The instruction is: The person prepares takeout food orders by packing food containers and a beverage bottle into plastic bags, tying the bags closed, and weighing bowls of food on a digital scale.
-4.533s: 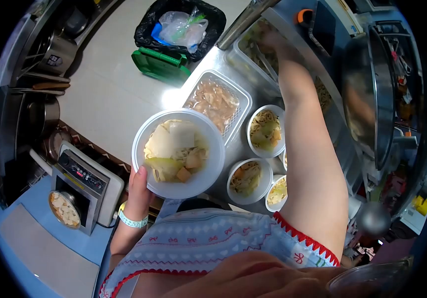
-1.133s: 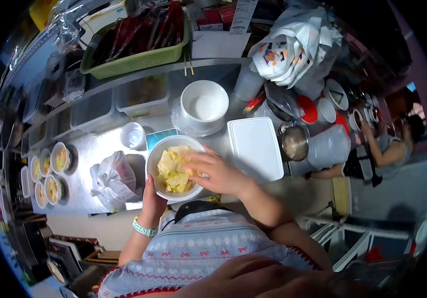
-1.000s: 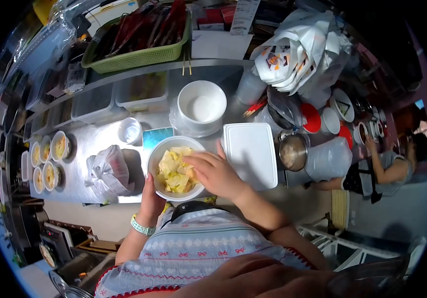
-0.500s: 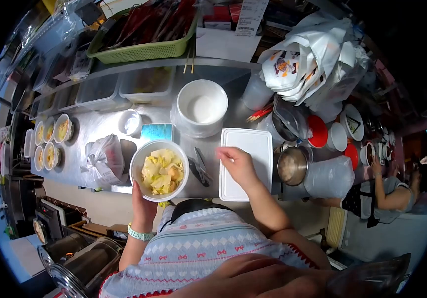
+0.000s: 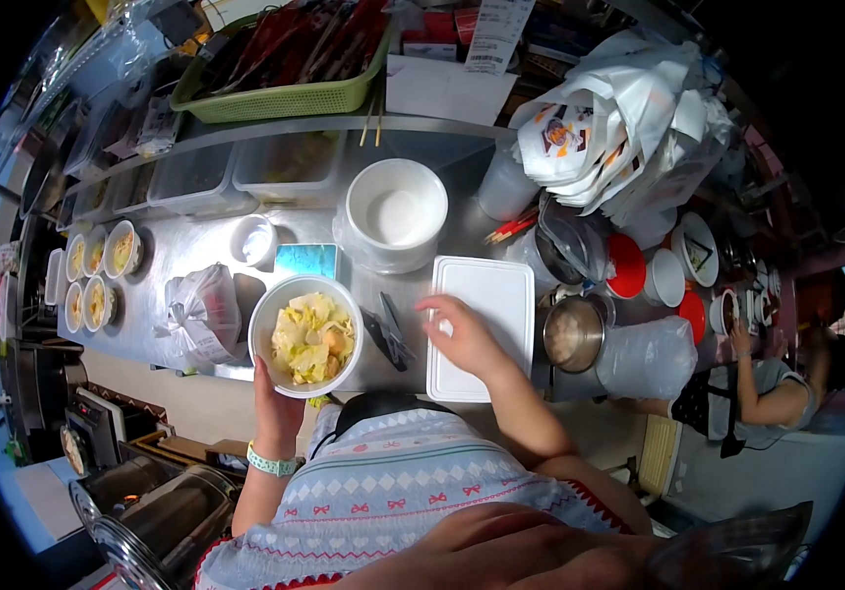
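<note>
My left hand (image 5: pixel 277 405) is closed on the near left rim of a white round bowl (image 5: pixel 257 334). Pale green and yellow chopped leaves (image 5: pixel 314 339), perhaps cabbage or lettuce, fill the bowl. Over a white rectangular lidded container (image 5: pixel 486 290) is my right hand (image 5: pixel 464 332), its fingers apart and holding nothing. Black-handled scissors or tongs (image 5: pixel 390 334) lie on the steel counter between the bowl and my right hand; their exact kind is unclear. Behind them stands a stack of white bowls (image 5: pixel 398 208) in clear plastic.
A phone with a blue screen (image 5: pixel 307 261) and a tied plastic bag (image 5: pixel 201 313) lie to the left, with several filled cups (image 5: pixel 122 251) beyond. White carrier bags (image 5: pixel 604 128) and a metal pot (image 5: pixel 575 332) are at the right. Another person (image 5: pixel 777 393) works farther right.
My right hand has shifted slightly left and down, and its fingers have spread. The bowl in my left hand has moved little within the slightly shifted view.
</note>
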Motion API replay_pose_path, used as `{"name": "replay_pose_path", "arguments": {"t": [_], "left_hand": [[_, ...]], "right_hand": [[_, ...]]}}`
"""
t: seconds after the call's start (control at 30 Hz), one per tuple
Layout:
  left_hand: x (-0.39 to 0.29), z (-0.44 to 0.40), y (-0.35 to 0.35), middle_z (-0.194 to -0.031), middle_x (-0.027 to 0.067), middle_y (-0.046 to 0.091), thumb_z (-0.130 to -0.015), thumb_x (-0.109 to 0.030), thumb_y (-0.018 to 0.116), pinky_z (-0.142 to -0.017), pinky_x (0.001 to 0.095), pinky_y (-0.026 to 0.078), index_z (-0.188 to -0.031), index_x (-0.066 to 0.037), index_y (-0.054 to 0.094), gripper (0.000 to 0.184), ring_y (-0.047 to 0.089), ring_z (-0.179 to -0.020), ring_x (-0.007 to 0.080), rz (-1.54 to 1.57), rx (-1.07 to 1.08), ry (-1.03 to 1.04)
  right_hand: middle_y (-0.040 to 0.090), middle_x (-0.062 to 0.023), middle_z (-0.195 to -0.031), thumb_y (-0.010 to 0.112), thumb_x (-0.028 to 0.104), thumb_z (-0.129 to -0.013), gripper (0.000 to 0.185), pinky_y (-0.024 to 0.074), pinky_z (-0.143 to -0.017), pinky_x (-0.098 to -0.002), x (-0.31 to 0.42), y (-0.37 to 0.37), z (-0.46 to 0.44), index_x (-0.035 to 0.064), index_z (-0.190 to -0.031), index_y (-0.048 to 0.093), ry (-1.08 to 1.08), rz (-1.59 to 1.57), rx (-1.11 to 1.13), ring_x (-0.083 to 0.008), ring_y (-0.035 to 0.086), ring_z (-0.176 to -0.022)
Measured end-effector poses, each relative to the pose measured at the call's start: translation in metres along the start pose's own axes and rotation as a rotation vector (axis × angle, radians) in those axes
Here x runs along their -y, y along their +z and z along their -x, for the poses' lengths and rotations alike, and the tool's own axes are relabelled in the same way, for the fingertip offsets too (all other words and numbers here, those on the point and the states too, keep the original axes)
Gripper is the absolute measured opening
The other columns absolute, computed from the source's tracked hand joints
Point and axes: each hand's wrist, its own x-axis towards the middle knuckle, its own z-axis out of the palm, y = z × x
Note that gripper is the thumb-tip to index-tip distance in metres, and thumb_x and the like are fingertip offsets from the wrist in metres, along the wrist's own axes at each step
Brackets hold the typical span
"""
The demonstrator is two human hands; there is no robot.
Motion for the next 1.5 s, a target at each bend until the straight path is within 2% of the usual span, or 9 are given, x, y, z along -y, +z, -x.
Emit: {"name": "replay_pose_path", "arguments": {"t": [0.27, 0.37, 0.43, 0.63, 0.8, 0.9, 1.1, 1.17, 1.5], "left_hand": [[0.0, 0.001, -0.003, -0.144, 0.0111, 0.034, -0.095, -0.05, 0.039, -0.106, 0.0418, 0.035, -0.144, -0.01, 0.024, 0.064, 0.037, -0.131, 0.0282, 0.035, 0.007, -0.005], [-0.003, 0.003, -0.005, -0.144, 0.0115, 0.034, -0.095, -0.05, 0.039, -0.106, 0.0417, 0.034, -0.143, -0.009, 0.024, 0.065, 0.038, -0.131, 0.028, 0.015, 0.008, -0.003], [-0.005, 0.004, -0.006, -0.144, 0.0117, 0.035, -0.096, -0.05, 0.038, -0.106, 0.0417, 0.035, -0.143, -0.008, 0.024, 0.065, 0.038, -0.13, 0.0279, 0.032, -0.008, -0.017], [-0.005, 0.004, -0.012, -0.143, 0.0114, 0.036, -0.097, -0.049, 0.036, -0.106, 0.042, 0.035, -0.143, -0.007, 0.026, 0.063, 0.038, -0.13, 0.028, 0.072, -0.037, -0.003], [-0.01, 0.014, -0.01, -0.143, 0.0113, 0.036, -0.097, -0.049, 0.036, -0.107, 0.0421, 0.034, -0.143, -0.007, 0.026, 0.063, 0.038, -0.13, 0.0279, 0.059, -0.025, 0.048], [-0.008, 0.023, -0.03, -0.143, 0.0118, 0.036, -0.097, -0.049, 0.035, -0.106, 0.0422, 0.034, -0.142, -0.007, 0.027, 0.063, 0.039, -0.13, 0.028, 0.066, -0.025, 0.063], [-0.102, 0.078, -0.106, -0.141, 0.0132, 0.04, -0.095, -0.052, 0.036, -0.104, 0.0417, 0.037, -0.142, -0.006, 0.028, 0.066, 0.044, -0.126, 0.0269, 0.048, -0.133, 0.145], [-0.135, 0.095, -0.142, -0.14, 0.0138, 0.041, -0.096, -0.052, 0.036, -0.105, 0.0411, 0.037, -0.141, -0.005, 0.029, 0.066, 0.044, -0.126, 0.027, 0.063, -0.178, 0.21], [-0.364, 0.09, -0.341, -0.139, 0.0141, 0.042, -0.097, -0.047, 0.037, -0.107, 0.0375, 0.032, -0.141, -0.003, 0.029, 0.063, 0.043, -0.127, 0.0253, 0.072, -0.214, 0.298]], "right_hand": [[0.054, -0.0168, -0.119, 0.055, -0.005, -0.078, 0.03, 0.0472, -0.082, -0.026, -0.008, 0.005, 0.0, 0.008, -0.105, 0.061, -0.23, 0.333, 0.024, -0.0188, 0.059, -0.098], [0.046, -0.0182, -0.126, 0.054, -0.006, -0.078, 0.031, 0.0471, -0.083, -0.0287, -0.003, 0.006, -0.003, 0.0106, -0.104, 0.061, 0.514, -0.112, 0.21, -0.0218, 0.055, -0.106], [0.049, -0.0152, -0.122, 0.053, -0.005, -0.081, 0.026, 0.0473, -0.079, -0.0278, -0.001, 0.011, 0.001, 0.0075, -0.102, 0.061, -0.184, 0.291, 0.082, -0.0176, 0.054, -0.099], [0.058, -0.008, -0.096, 0.053, -0.004, -0.081, 0.021, 0.0468, -0.074, -0.0269, -0.013, 0.02, -0.005, 0.0036, -0.099, 0.061, 0.304, -0.178, 0.301, -0.0162, 0.056, -0.085], [0.061, -0.0072, -0.086, 0.056, 0.006, -0.085, 0.013, 0.047, -0.071, -0.0265, -0.011, 0.026, -0.008, 0.0021, -0.095, 0.062, -0.063, 0.17, 0.438, -0.0137, 0.058, -0.08], [0.062, -0.0111, -0.086, 0.059, 0.012, -0.085, 0.019, 0.047, -0.071, -0.0298, -0.005, 0.039, -0.012, 0.0027, -0.101, 0.061, 0.384, 0.032, 0.57, -0.0206, 0.059, -0.08], [0.066, -0.0122, -0.096, 0.06, 0.01, -0.085, 0.041, 0.0487, -0.08, -0.0283, 0.033, 0.144, -0.041, 0.0085, -0.126, 0.053, -0.375, 0.526, 0.439, -0.0161, 0.061, -0.089], [0.059, -0.0137, -0.116, 0.059, 0.01, -0.087, 0.034, 0.0451, -0.086, -0.0293, 0.062, 0.19, -0.077, 0.0045, -0.12, 0.056, 0.298, 0.099, 0.663, -0.0167, 0.056, -0.104], [0.064, -0.0172, -0.098, 0.054, 0.007, -0.084, 0.02, 0.048, -0.082, -0.0383, 0.265, 0.498, -0.419, 0.0038, -0.101, 0.064, -0.899, 0.462, -0.07, -0.0334, 0.06, -0.094]]}}
